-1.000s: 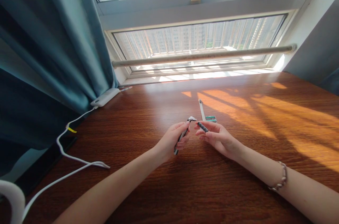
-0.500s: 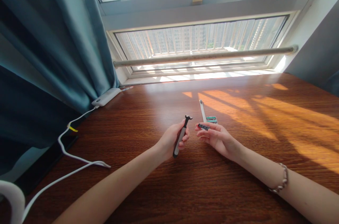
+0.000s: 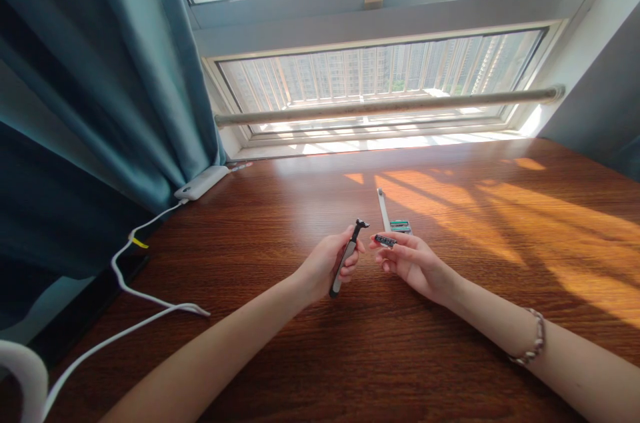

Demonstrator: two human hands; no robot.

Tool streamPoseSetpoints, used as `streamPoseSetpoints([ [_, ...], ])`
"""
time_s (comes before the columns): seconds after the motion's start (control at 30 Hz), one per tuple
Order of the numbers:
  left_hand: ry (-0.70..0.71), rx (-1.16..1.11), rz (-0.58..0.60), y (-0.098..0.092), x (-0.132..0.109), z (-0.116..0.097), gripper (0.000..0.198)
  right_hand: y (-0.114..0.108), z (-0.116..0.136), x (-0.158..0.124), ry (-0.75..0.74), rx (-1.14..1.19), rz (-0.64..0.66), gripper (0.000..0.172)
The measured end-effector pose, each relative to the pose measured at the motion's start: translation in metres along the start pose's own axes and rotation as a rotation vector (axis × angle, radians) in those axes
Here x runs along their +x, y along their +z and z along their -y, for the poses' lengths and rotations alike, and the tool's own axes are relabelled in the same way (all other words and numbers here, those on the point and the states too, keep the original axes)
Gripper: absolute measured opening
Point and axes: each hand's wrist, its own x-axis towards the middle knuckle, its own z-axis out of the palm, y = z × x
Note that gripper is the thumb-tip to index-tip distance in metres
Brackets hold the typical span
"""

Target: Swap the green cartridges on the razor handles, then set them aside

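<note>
A black and grey razor handle (image 3: 344, 266) is gripped in my left hand (image 3: 323, 264), its bare black head end tilted up and to the right. Between the fingertips of my right hand (image 3: 415, 264) is a small black razor blade cartridge (image 3: 385, 240). A narrow gap separates the handle's head from the cartridge. Just beyond my right hand lies a blade case (image 3: 400, 227) with green-striped cartridges, partly hidden by the fingers. Beside it on the table rests a slim pale stick-like piece (image 3: 383, 208), its near end close to the case.
The brown wooden table (image 3: 280, 210) reaches to a window with a white rail (image 3: 390, 106). At the left are a blue curtain (image 3: 150, 76), a white power-bank-like device (image 3: 203, 183) and a looping white cable (image 3: 120, 276).
My left hand has shifted slightly right, bringing the razor handle's head closer to the blade cartridge. My right hand holds the cartridge in nearly the same place.
</note>
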Motion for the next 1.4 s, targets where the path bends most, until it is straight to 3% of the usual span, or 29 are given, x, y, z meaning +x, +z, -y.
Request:
streamPoseSetpoints([
  [0.23,0.154,0.101,-0.122,0.000,0.005,0.006,0.021,0.002,0.017,0.000,-0.032,-0.192,-0.129,0.035],
  [0.4,0.164,0.142,-0.131,-0.005,0.008,0.008,0.022,-0.002,0.037,-0.006,-0.120,-0.275,-0.177,0.034],
  [0.7,0.202,0.157,-0.089,-0.007,0.005,0.001,0.027,-0.039,0.023,-0.025,-0.120,-0.328,-0.310,0.029],
  [0.97,0.193,0.289,-0.107,-0.009,0.008,0.003,0.024,-0.041,0.025,-0.023,-0.147,-0.300,-0.264,0.027],
  [1.23,0.258,0.613,-0.211,-0.006,0.004,0.001,0.021,-0.041,0.028,-0.026,-0.146,-0.274,-0.255,0.028],
  [1.4,0.288,0.699,-0.224,-0.006,0.006,0.004,0.020,-0.043,0.027,-0.025,-0.143,-0.559,-0.215,0.039],
])
